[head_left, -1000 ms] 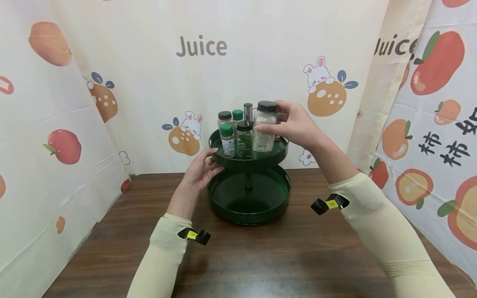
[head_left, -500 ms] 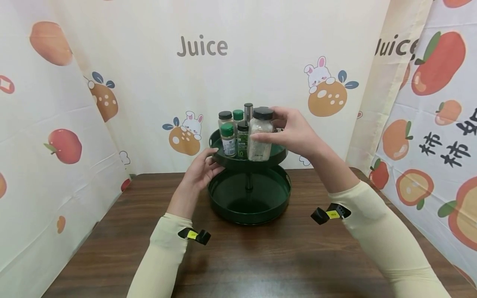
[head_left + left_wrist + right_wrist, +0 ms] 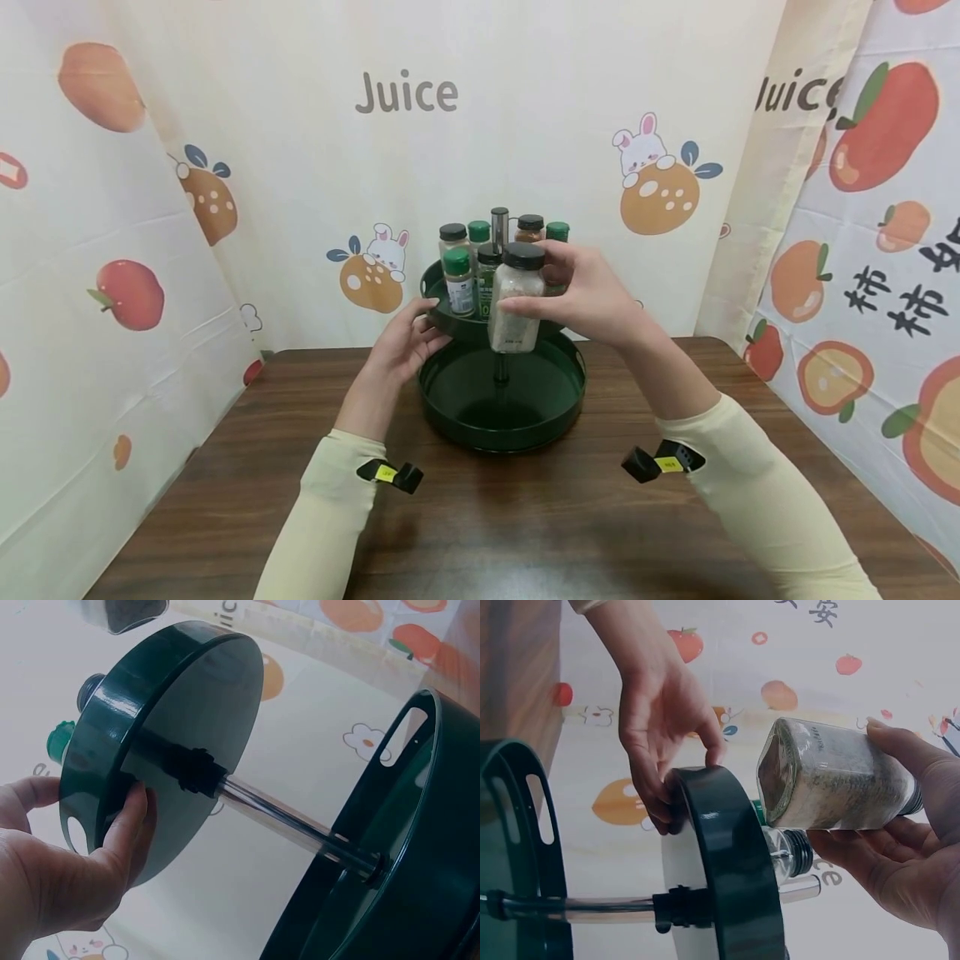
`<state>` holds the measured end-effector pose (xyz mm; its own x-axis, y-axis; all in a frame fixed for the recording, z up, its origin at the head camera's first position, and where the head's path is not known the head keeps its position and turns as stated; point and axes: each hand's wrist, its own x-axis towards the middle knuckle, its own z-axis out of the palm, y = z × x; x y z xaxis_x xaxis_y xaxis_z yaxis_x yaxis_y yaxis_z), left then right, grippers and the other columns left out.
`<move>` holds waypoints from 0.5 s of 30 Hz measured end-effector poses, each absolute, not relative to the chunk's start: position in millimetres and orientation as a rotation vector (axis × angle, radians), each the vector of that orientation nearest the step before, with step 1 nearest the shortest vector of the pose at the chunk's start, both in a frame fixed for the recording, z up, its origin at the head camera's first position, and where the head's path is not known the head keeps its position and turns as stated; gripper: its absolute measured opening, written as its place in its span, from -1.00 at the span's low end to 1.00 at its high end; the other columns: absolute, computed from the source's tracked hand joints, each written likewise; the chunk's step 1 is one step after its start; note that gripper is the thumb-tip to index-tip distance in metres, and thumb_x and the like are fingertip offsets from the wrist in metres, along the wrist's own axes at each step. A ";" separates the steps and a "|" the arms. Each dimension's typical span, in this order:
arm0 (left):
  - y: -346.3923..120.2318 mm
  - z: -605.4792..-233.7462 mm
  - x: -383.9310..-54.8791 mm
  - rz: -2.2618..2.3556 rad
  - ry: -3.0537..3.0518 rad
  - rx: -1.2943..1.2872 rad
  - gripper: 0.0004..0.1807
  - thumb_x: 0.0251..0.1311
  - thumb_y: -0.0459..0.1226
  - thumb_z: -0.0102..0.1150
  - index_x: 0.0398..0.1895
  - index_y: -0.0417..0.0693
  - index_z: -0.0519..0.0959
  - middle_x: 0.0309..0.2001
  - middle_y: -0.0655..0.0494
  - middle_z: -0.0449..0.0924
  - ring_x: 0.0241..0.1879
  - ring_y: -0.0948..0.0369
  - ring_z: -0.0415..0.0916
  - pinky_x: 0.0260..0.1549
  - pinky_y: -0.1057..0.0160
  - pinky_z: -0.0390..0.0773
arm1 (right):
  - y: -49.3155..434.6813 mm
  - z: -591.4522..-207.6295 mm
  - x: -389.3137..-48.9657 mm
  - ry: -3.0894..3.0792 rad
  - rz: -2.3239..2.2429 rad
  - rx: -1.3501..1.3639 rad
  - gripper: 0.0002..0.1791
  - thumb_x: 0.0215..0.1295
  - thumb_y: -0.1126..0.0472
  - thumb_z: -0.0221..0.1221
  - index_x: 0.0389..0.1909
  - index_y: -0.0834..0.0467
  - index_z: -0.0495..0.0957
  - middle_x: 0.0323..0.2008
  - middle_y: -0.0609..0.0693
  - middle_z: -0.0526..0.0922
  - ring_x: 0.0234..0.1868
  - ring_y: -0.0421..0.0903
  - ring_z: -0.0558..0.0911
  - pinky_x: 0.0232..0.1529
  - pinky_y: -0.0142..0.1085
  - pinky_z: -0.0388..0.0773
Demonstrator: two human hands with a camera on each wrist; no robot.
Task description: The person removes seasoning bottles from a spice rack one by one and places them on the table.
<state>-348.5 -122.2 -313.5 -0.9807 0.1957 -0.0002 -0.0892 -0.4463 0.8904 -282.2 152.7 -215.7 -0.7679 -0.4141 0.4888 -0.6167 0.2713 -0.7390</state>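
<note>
A two-tier dark green rack stands on the table. My left hand (image 3: 405, 337) grips the left rim of its upper tray (image 3: 97, 742), thumb over the edge and fingers underneath. My right hand (image 3: 592, 296) holds a clear spice jar (image 3: 516, 308) by its sides. The jar has a black lid (image 3: 524, 255) and pale, speckled contents, and stays upright in front of the upper tray, its base lower than the tray's floor in the head view. From the right wrist view, the jar's glass bottom (image 3: 778, 772) is visible, apart from the tray's wall.
Several spice jars stand on the upper tray, among them a green-capped jar (image 3: 459, 283) and a black-capped jar (image 3: 529, 227). A metal post (image 3: 499, 227) rises through it. Below sits the wider lower tray (image 3: 495, 437), on a brown wooden table (image 3: 525, 517) before a printed curtain (image 3: 300, 183).
My right hand has brought the pale jar down and toward me, slightly leftward, from above the upper tray to in front of it. More jars behind now show. The left hand stays put.
</note>
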 end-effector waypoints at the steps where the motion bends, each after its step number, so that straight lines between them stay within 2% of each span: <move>1: -122.1 -313.9 -348.5 2.533 1.548 0.153 -0.34 0.56 -0.13 0.04 0.59 -0.15 0.14 0.35 -0.15 0.39 0.04 0.11 0.59 0.20 0.15 0.61 | 152.3 -217.8 -281.4 -2.337 1.496 0.962 -0.30 0.19 0.15 0.56 0.34 0.14 0.55 0.02 0.08 0.76 0.00 0.00 0.76 -0.02 -0.11 0.76; 6: -122.1 -313.8 -347.3 2.534 1.548 0.160 -0.32 0.54 -0.14 0.06 0.59 -0.16 0.14 0.37 -0.17 0.38 0.05 0.09 0.59 0.19 0.14 0.62 | 150.5 -227.5 -280.6 -2.322 1.487 0.985 -0.35 0.18 0.17 0.56 0.28 0.17 0.58 0.05 0.07 0.73 0.02 0.00 0.75 0.00 -0.11 0.76; 15: -123.3 -312.8 -347.1 2.532 1.531 0.143 -0.35 0.55 -0.14 0.05 0.58 -0.15 0.15 0.41 -0.18 0.37 0.08 0.07 0.58 0.28 0.09 0.53 | 147.0 -243.1 -274.1 -2.363 1.483 0.952 -0.36 0.17 0.13 0.57 0.24 0.16 0.57 0.04 0.05 0.75 0.02 -0.01 0.74 0.01 -0.06 0.76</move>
<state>-347.1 -123.3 -312.8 -0.9794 0.2017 -0.0102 -0.1028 -0.4541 0.8850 -274.1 147.0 -243.1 -0.7748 -0.4159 0.4762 -0.6096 0.2918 -0.7371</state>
